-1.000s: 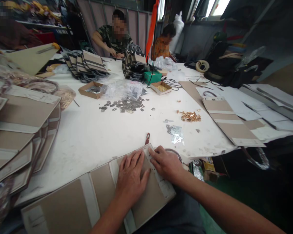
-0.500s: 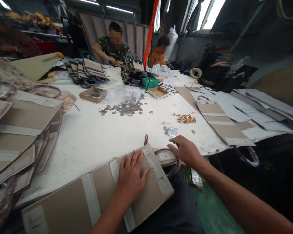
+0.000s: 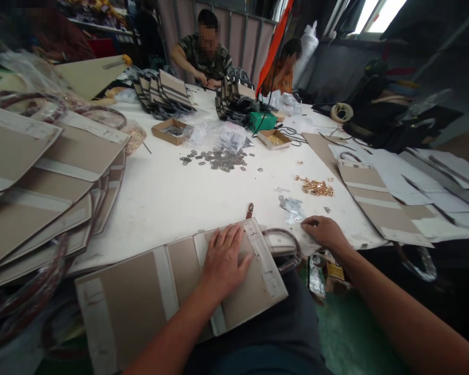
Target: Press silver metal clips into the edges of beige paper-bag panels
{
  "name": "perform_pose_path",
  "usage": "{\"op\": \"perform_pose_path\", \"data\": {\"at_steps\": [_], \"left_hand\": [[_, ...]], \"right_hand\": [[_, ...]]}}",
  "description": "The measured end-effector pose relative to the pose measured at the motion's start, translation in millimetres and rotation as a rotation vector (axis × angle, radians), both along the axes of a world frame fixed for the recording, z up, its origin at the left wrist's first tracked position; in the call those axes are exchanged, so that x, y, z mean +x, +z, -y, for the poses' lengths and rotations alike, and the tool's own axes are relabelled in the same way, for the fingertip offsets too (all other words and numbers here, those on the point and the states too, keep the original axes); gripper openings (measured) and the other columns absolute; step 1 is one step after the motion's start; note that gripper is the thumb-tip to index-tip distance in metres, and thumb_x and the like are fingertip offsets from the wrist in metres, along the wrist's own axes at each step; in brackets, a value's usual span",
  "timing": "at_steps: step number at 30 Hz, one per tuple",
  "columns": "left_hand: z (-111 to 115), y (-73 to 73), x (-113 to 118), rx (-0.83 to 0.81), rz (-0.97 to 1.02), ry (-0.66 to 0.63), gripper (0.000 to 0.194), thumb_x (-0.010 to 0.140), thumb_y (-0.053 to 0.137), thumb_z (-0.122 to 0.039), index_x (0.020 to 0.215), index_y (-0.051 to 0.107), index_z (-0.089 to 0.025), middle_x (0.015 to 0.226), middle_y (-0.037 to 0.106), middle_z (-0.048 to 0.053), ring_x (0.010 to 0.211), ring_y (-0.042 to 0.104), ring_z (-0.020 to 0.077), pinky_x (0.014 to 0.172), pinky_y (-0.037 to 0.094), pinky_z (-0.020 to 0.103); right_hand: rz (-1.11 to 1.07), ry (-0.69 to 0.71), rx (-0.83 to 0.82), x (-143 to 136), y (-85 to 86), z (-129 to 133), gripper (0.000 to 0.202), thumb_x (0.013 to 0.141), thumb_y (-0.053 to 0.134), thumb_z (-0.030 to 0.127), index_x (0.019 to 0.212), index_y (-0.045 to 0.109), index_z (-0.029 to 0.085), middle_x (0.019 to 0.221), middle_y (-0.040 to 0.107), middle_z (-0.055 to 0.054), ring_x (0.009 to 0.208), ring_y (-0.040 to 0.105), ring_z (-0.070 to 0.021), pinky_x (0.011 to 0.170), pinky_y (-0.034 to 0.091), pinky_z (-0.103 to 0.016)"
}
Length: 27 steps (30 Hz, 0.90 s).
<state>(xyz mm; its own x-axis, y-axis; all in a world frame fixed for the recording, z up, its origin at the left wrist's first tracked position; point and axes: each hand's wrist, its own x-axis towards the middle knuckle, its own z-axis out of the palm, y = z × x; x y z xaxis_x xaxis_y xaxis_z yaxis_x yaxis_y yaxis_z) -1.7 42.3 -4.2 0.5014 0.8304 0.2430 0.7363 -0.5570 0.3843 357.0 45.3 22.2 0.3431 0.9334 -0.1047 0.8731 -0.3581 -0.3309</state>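
Observation:
A tan bag panel (image 3: 187, 265) with pale strips and a brown handle (image 3: 297, 245) lies across my lap and the table's near edge. My left hand (image 3: 224, 258) rests flat on it with the fingers stretched out. Just past the handle, my right hand (image 3: 325, 233) is at the table surface, thumb and forefinger brought together; anything between them is too small to make out. Close to those fingertips lies a small pile of silver metal plates (image 3: 291, 207). A brown tab with a metal fitting (image 3: 250, 210) sticks out beyond the panel's far edge.
Gold-coloured fasteners (image 3: 316, 187) and dark metal washers (image 3: 222, 160) lie farther back on the white table (image 3: 160, 208). Similar panels (image 3: 74, 151) are stacked at left; another panel (image 3: 375, 198) lies at right. Two people sit across the table near a green box (image 3: 262, 121).
My right hand has moved away from the handle to the table beside the silver plates, and its fingers have drawn together. My left hand still lies on the panel. The view has shifted.

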Motion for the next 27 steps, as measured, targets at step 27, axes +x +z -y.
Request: {"op": "perform_pose_path", "data": {"at_steps": [27], "left_hand": [[2,-2.0,-2,-0.036,0.006,-0.010,0.070,0.101,0.056,-0.048,0.161,0.038,-0.016,0.169,0.040,0.011,0.158,0.032,0.0287,0.133,0.016,0.054]], "right_hand": [[-0.476,0.421,-0.138,-141,62.2,-38,0.028,0.084,0.062,0.029,0.100,0.082,0.019,0.079,0.076,-0.002,0.067,0.065,-0.0168,0.064,0.047,-0.027]]}}
